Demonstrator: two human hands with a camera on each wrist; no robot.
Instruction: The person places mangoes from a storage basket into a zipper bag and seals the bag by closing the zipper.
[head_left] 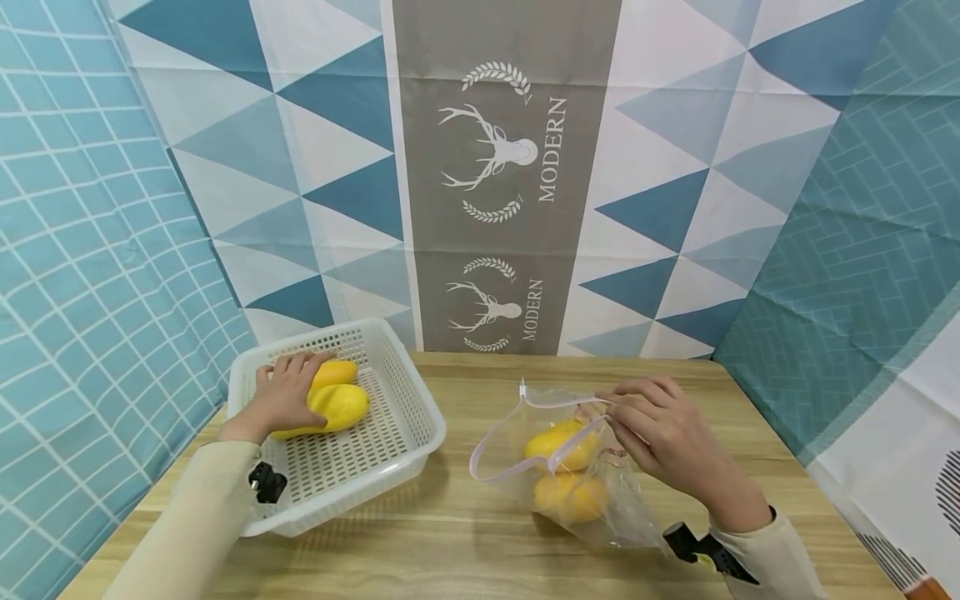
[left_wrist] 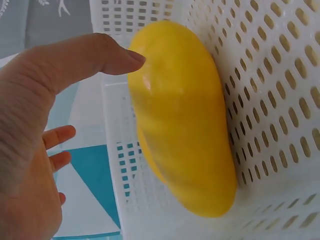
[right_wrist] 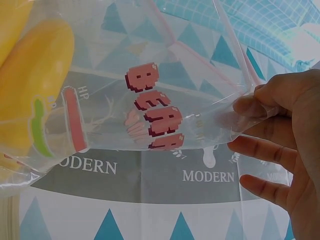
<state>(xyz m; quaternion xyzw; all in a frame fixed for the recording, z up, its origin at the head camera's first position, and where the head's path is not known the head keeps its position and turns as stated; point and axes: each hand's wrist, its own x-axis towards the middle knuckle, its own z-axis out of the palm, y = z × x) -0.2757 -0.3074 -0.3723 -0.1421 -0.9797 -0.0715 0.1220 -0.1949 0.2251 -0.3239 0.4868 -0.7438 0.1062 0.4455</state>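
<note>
Two yellow mangoes are seen lying side by side in a white perforated basket, the nearer one being touched by the left hand. A clear zip bag holding two more mangoes is pinched at its open rim by the right hand

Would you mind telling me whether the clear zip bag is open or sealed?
Open: the zip bag's pink-edged mouth gapes wide, the right hand pinching its rim, two mangoes inside.

Glossy clear plastic bag, perforated plastic basket
</note>
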